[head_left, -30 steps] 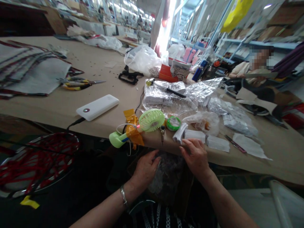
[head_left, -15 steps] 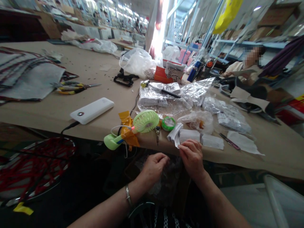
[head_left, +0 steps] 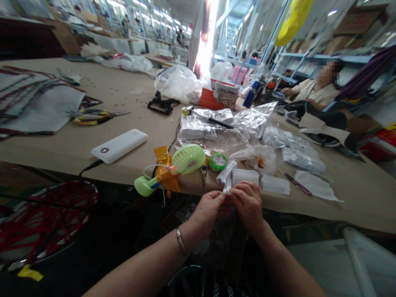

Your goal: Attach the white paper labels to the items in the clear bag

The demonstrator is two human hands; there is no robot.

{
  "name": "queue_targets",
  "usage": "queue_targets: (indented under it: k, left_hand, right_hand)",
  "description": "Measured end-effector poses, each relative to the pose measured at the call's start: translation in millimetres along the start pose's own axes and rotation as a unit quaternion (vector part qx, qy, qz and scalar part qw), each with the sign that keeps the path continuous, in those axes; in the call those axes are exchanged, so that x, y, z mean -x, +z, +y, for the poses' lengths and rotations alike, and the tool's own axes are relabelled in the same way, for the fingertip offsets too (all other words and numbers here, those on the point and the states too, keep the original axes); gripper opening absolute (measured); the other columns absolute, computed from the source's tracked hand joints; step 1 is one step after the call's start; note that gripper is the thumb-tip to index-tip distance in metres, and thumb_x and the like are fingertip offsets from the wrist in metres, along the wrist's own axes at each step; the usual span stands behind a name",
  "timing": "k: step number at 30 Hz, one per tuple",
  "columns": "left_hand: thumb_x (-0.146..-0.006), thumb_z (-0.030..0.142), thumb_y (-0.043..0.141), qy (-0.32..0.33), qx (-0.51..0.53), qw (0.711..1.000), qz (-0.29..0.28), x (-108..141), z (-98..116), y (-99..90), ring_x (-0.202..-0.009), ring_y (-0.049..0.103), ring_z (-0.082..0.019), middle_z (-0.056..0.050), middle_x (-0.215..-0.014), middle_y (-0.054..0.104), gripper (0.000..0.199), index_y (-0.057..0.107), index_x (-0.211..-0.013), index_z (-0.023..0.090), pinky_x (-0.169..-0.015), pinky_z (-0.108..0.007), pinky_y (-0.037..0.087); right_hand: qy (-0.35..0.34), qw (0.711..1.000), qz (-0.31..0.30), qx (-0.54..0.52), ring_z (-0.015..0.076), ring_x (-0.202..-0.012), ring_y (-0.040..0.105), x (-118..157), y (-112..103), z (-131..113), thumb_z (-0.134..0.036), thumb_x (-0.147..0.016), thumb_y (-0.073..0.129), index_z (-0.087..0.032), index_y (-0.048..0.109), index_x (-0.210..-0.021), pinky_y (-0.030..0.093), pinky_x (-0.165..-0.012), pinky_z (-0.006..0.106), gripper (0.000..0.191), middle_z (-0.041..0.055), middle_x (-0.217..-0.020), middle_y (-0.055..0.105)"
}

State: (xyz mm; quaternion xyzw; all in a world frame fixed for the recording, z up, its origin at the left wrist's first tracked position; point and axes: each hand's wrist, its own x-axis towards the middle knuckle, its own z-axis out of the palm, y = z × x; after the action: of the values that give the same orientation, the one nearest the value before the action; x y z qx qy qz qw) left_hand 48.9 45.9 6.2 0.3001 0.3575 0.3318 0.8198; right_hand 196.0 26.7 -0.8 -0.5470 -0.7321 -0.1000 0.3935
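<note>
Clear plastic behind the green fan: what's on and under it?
A black-handled tool lies on top; white bundles show through the plastic. What's beneath them is hidden.

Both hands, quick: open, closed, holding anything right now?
Left hand: closed in a pinch at the white paper slip; whether it grips it cannot be told.
Right hand: closed, pinching the same white paper slip.

I read the paper slips (head_left: 227, 174) as white on a brown tabletop (head_left: 161, 128). On my screen the fan (head_left: 188, 159) is pale green, the tape (head_left: 167, 176) amber. Round container (head_left: 218, 161): green rim, whitish inside. Power bank (head_left: 120, 145): white. Hammer (head_left: 213, 119): yellow head, black handle. Pliers (head_left: 93, 117): yellow and black. Small pouch (head_left: 227, 99): dark-and-light check. I note the hanging bag (head_left: 292, 24) as bright yellow, the bracelet (head_left: 182, 242) silver.
</note>
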Motion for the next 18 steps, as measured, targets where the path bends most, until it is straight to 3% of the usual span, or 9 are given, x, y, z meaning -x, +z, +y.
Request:
queue_targets:
  k: [8, 11, 15, 18]
  left_hand:
    - [-0.075, 0.029, 0.061, -0.003, 0.007, 1.0, 0.017, -5, 0, 0.8, -0.059, 0.059, -0.012, -0.007, -0.071, 0.065, 0.019, 0.06, -0.078, 0.011, -0.058, -0.024, 0.046]
    - [-0.076, 0.035, 0.061, -0.017, 0.036, 0.999, -0.006, -4, -2, -0.2, -0.059, 0.059, -0.012, -0.005, -0.07, 0.063, 0.024, 0.06, -0.077, 0.01, -0.058, -0.024, 0.046]
    - [-0.075, 0.039, 0.061, -0.058, 0.086, 0.993, -0.056, 2, -4, 0.0, -0.056, 0.057, -0.01, -0.005, -0.07, 0.062, 0.031, 0.061, -0.08, 0.009, -0.055, -0.023, 0.046]
    - [-0.072, 0.03, 0.065, -0.059, 0.105, 0.992, -0.035, 5, -5, 2.5, -0.052, 0.054, -0.008, -0.003, -0.065, 0.059, 0.024, 0.061, -0.08, 0.008, -0.049, -0.02, 0.042]
  right_hand:
    - [-0.007, 1.0, 0.005, -0.005, 0.0193, -0.092, 0.054, 12, -14, -10, -0.017, -0.083, 0.058, -0.022, 0.066, -0.088, 0.039, -0.088, 0.04, 0.011, 0.0025, -0.085, 0.064]
    - [-0.026, 1.0, 0.003, -0.007, 0.0192, -0.092, 0.054, 15, -20, -14, -0.017, -0.082, 0.059, -0.023, 0.065, -0.085, 0.038, -0.09, 0.041, 0.01, 0.0016, -0.086, 0.064]
    - [-0.048, 0.999, -0.024, 0.004, 0.0195, -0.095, 0.054, 24, -25, -27, -0.016, -0.08, 0.059, -0.023, 0.064, -0.084, 0.035, -0.094, 0.043, 0.009, 0.0007, -0.086, 0.064]
    - [-0.064, 0.997, -0.053, 0.002, 0.0193, -0.096, 0.054, 33, -26, -36, -0.016, -0.081, 0.058, -0.024, 0.063, -0.085, 0.033, -0.096, 0.043, 0.01, 0.0002, -0.088, 0.065]
